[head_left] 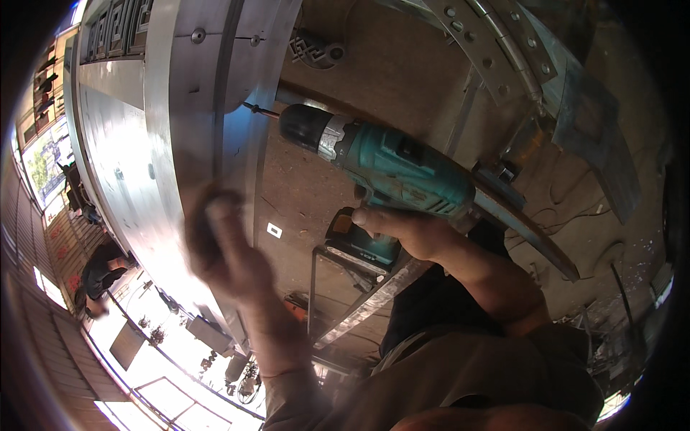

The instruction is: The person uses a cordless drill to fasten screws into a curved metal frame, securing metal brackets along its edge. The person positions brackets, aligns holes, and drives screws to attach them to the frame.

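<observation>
My right hand (410, 230) is wrapped round the handle of a teal cordless drill (410, 165), a finger near its trigger. The drill's black chuck (305, 127) points left. Its thin bit (260, 110) reaches the grey metal frame (248, 154), where a bluish light falls; whether the tip touches cannot be made out. My left hand (233, 248) is raised beside the frame's lower part, smeared by motion, so its fingers and anything in them are unclear. Screw heads or holes (198, 35) show higher on the frame.
A hinge-like perforated metal strip (496, 50) lies at the upper right beside a bent sheet piece (600, 136). A curved metal bar (528, 226) extends behind the drill. Below it stands a thin metal stand (374, 305). Another person (104, 276) bends over at the far left.
</observation>
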`<state>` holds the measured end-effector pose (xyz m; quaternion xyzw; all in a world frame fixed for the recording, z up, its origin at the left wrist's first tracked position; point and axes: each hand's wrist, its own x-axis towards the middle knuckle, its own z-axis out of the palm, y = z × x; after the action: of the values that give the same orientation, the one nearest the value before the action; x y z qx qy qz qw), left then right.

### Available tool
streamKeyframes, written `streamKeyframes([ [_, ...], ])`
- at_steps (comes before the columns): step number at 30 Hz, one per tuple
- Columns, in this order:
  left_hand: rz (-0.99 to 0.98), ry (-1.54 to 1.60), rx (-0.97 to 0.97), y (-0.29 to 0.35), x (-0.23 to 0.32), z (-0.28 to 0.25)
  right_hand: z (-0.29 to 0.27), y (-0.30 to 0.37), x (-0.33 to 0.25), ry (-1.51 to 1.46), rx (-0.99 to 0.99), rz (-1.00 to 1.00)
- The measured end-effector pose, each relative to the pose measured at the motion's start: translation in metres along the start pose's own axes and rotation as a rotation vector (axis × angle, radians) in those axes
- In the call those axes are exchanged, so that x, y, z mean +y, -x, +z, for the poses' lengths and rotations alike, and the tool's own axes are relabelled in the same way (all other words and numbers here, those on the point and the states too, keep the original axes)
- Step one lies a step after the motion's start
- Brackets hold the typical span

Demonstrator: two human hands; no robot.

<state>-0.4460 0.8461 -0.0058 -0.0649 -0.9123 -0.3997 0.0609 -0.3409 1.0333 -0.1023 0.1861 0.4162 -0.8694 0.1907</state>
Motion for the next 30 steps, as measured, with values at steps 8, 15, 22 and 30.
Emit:
streamKeyframes([
  [8,0.653,-0.534,-0.382,-0.135,-0.020,-0.079,-0.008,-0.002,0.001,-0.124,-0.057,0.096],
  [15,0.556,-0.374,-0.516,-0.136,-0.040,-0.046,-0.014,-0.007,-0.006,-0.120,-0.146,0.147],
  [22,0.580,-0.507,-0.510,-0.134,-0.030,-0.047,-0.008,-0.003,-0.007,-0.017,-0.069,0.074],
  [30,0.574,-0.544,-0.506,-0.133,-0.027,-0.047,-0.013,-0.003,-0.008,0.117,-0.139,-0.032],
])
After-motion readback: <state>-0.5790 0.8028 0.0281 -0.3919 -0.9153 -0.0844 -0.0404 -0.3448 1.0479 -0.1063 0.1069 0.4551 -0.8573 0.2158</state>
